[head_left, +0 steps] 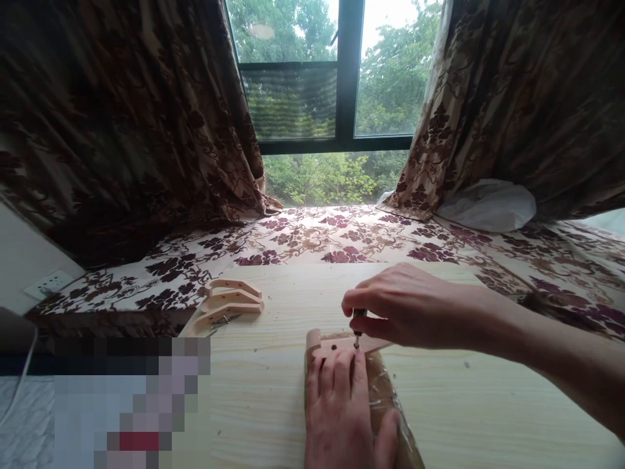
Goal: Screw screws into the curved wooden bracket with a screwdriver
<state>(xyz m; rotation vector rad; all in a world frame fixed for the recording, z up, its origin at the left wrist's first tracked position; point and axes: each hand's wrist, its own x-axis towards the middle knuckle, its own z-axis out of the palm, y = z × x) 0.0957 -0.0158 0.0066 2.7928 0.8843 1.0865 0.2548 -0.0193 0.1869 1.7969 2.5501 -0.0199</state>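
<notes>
At the lower centre of the frame, a pale wooden piece (343,341) is propped on a brown tape-wrapped package (383,391) on the tabletop (488,404). A screwdriver (357,337) is gripped from above by the right hand (390,309), its tip set on the piece; the left hand (342,407) is laid flat over the package, fingers extended. The shaft is best kept upright and turned under steady pressure, with the left fingertips (one lies very near the tip) guarded against a slip.
</notes>
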